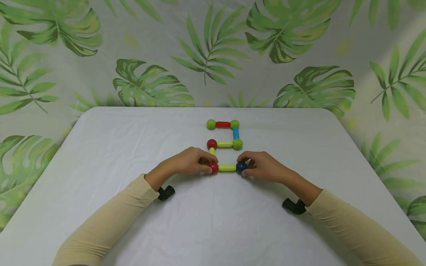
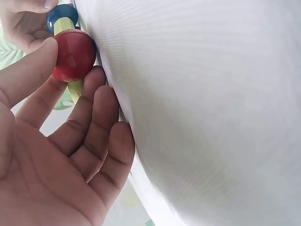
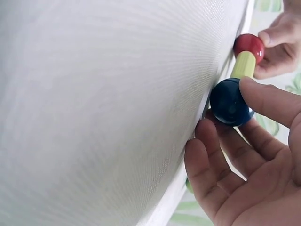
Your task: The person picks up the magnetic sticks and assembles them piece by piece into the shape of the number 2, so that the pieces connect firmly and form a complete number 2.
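On the white table lies a chain of coloured balls and rods. My left hand pinches the near red ball between thumb and fingers. At the other end of a yellow-green rod, my right hand pinches the dark blue ball. Another yellow-green rod, partly behind the left fingers, runs up to a second red ball. From there a yellow-green rod leads right to a green ball. A blue rod, green ball, red rod and green ball follow.
The white-covered table has its far edge just beyond the chain. Behind it hangs a leaf-patterned cloth. Black wrist mounts show under the left and right wrists, close over the table.
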Available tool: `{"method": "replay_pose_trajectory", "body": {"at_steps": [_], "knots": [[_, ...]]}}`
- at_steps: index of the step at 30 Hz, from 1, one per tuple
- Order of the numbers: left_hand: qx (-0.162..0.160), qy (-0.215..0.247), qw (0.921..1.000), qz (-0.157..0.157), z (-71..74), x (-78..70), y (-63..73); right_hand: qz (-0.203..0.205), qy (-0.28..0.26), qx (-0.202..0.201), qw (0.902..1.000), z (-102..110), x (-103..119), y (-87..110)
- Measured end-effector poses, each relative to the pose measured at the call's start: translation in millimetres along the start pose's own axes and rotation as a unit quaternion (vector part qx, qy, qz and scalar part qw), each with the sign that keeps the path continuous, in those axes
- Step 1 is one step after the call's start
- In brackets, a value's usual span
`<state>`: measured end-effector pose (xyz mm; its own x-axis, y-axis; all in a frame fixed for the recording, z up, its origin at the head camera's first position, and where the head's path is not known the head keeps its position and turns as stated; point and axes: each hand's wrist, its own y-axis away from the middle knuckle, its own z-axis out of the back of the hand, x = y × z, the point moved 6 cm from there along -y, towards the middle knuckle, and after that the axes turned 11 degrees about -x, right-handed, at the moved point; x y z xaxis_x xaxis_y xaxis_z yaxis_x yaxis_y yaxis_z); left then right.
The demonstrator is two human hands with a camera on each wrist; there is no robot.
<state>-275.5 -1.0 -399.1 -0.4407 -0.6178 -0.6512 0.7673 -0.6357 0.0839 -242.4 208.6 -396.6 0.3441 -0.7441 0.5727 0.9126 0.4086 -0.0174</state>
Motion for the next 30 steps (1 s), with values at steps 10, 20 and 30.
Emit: {"method": "replay_pose_trajectory", "body": {"at_steps": [10, 20, 30], "knots": [[-0.01, -0.019, 0.9995, -0.021, 2.3, 0.8, 3.3, -0.004, -0.002, 0.004, 1.0, -1, 2, -2.5], [-0.058, -0.062, 0.9962, -0.023, 20.9, 8.4, 41.2, 0.005, 0.032, -0.038, 0.9988, 34, -23, 45.1], [-0.217, -0.257, 0.9416, -0.02, 67.1, 19.4, 75.6, -0.006, 0.089, -0.124, 0.9883, 72, -64, 93.0]]}}
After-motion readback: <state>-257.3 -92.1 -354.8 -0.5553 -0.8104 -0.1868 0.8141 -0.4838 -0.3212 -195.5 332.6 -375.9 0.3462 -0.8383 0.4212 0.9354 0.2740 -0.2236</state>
